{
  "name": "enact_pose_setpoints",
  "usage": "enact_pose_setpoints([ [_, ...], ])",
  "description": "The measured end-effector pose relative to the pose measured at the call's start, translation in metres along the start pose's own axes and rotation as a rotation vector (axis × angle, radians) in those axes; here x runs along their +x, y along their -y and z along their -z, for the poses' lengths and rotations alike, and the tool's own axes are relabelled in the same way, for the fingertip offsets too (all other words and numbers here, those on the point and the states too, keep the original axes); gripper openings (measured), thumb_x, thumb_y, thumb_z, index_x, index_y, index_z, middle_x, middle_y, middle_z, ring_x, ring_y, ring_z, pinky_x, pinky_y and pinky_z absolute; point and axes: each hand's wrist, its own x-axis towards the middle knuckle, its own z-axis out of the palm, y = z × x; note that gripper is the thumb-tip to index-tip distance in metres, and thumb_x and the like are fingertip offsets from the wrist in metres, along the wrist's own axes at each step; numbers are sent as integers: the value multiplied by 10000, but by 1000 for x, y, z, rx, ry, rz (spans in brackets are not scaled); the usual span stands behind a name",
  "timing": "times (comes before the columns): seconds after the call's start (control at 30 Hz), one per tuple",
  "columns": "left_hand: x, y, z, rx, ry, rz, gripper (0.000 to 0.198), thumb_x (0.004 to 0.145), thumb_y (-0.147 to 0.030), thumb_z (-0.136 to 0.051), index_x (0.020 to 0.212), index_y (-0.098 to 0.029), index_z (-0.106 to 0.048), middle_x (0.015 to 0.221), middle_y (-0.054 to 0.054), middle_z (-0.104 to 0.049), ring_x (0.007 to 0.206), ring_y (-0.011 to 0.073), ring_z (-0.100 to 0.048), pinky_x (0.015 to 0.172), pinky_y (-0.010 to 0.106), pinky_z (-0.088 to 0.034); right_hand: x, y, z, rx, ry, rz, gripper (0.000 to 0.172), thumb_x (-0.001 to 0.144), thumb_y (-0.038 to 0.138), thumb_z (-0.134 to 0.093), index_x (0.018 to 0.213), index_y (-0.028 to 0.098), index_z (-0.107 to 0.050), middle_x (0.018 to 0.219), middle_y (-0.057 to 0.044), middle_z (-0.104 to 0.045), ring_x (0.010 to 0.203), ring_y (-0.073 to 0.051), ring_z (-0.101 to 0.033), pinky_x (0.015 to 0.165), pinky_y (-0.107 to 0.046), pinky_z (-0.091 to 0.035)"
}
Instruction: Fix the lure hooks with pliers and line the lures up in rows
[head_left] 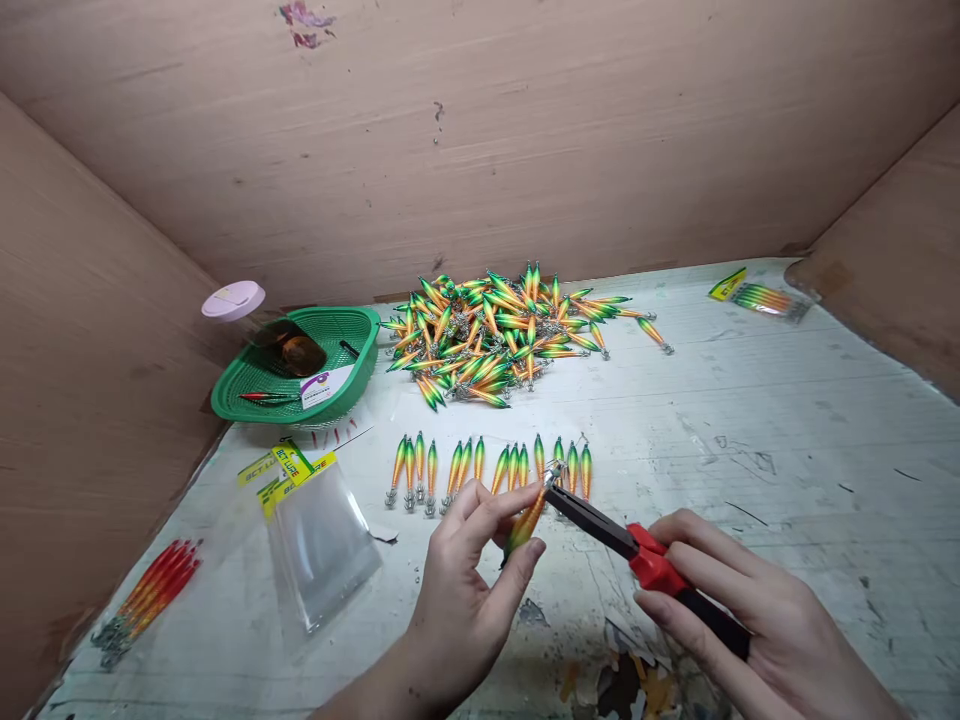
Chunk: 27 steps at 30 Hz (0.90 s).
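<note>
Between the thumb and fingers of my left hand [472, 580] is a green and orange fishing lure [527, 525], its hook end tilted up and to the right. My right hand [750, 600] grips pliers [652, 560] with red and black handles. The dark jaws of the pliers meet the metal hooks at the lure's end; whether they clamp them I cannot tell. Just beyond my hands, a row of similar lures [465, 462] lies with most hooks toward me. Part of that row is hidden behind my left hand and the held lure.
A large pile of lures [487, 335] lies at the back wall. Left of it stands a green basket [367, 350] with a jar [289, 345] and a card. Clear packets [330, 550] and red lures [154, 595] lie at left. A packed set [761, 297] rests back right.
</note>
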Motion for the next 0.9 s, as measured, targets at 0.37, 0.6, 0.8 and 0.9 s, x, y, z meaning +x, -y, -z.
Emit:
enact_pose_setpoints([
  [0.37, -5, 9, 1, -284, 79, 309, 304, 846, -255, -695, 1143, -299, -741, 835, 0, -505, 793, 150, -532, 770, 281, -446, -5, -10, -10, 119, 64, -92, 150, 996, 235, -499, 869, 219, -578, 811, -21, -583, 721, -142, -605, 624, -225, -488],
  [0.6, -10, 11, -5, -286, 77, 318, 371, 883, -292, -656, 1249, -344, -689, 882, 3, -492, 810, 149, -513, 819, 293, -428, 0, -12, -5, 127, 98, -104, 178, 1002, 242, -502, 840, 225, -575, 870, -20, -593, 781, -134, -620, 684, -214, -496],
  [0.8, -12, 12, -4, -180, 29, 266, 365, 906, -300, -633, 1261, -375, -676, 865, 2, -513, 859, 169, -523, 940, 347, -397, 0, -9, -2, 102, 128, -108, 215, 1010, 262, -484, 816, 220, -568, 845, -25, -587, 742, -136, -611, 649, -224, -499],
  [0.9, -13, 11, -3, -140, 32, 248, 355, 917, -297, -617, 1259, -369, -676, 861, 3, -496, 840, 171, -525, 894, 346, -410, 2, -7, -1, 97, 124, -106, 227, 1009, 263, -481, 805, 218, -569, 834, -28, -589, 730, -137, -614, 641, -223, -506],
])
